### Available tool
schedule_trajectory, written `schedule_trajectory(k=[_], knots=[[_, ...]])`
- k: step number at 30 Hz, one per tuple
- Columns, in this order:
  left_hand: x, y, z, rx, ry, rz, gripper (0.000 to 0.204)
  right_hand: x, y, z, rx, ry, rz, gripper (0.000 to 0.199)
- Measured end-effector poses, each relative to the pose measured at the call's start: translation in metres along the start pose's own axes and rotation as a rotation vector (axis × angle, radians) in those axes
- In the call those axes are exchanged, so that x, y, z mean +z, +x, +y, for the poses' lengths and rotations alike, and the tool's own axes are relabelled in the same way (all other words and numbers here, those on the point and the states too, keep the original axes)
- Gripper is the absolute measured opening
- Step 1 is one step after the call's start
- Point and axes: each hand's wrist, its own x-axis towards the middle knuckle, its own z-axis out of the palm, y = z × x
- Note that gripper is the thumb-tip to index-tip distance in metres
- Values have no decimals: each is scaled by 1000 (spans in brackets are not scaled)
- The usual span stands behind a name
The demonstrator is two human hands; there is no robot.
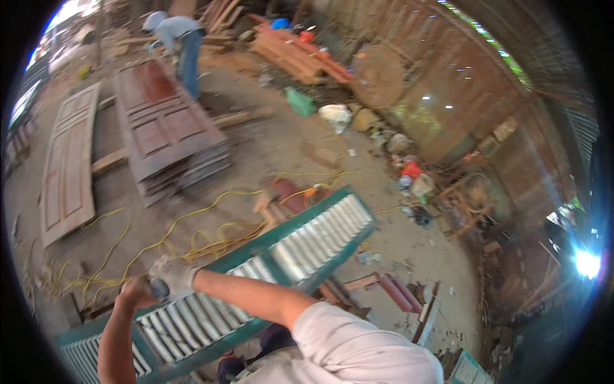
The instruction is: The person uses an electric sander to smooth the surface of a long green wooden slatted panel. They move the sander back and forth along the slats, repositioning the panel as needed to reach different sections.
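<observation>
A: From the head view, where do the hands sit against the green louvred shutter (256,275)?

B: Both are at its lower-left stretch. The right hand (171,276), in a pale work glove, is closed around a small dark tool (158,288) pressed over the white slats. The left hand (135,291), bare, sits just beside it on the far side of the tool and seems to touch it; how far its fingers are curled I cannot tell, since the glove and tool cover them.

A: And how does the shutter run?

B: Its long axis goes diagonally, from the lower-left corner of the view up toward the right, ending near the yellow cable (192,240) tangled on the floor (409,237). The slats lie across that axis. Most of the shutter's length stretches up and to the right of the hands.

A: Which arm is nearer that stretch?

B: The right one; its forearm already crosses the frame above the slats, while the left arm rises from the bottom edge by the shutter's left end.

A: Anything else around the shutter?

B: Beyond it, up and left, a stack of brown panelled doors (169,128), another person (179,45) bent over its far end.
</observation>
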Motion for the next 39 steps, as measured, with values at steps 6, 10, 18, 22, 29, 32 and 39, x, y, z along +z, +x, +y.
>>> schedule_trajectory(k=[6, 10, 18, 22, 29, 32, 39], knots=[[-47, 17, 73, -108, 65, -102, 59, -43, 0, -29, -121, -98, 32, 60], [-40, 36, 106, -23, -79, 2, 58, -76, -29, -5, -29, -35, -43, 57], [-23, 113, 250, 247, 146, 19, 29, -173, -142, 92, 36, -28, -144, 56], [-34, 141, 325, 170, 116, -51, 29, -193, -190, 144, 100, -117, -164, 56], [-34, 156, 361, 203, -2, -7, 30, -207, -207, 184, 70, -150, -245, 55], [-32, 150, 343, 187, 35, -30, 32, -189, -197, 175, 3, -142, -150, 60], [-30, 120, 276, 124, -8, -45, 29, -161, -153, 123, -56, -178, -51, 63]])
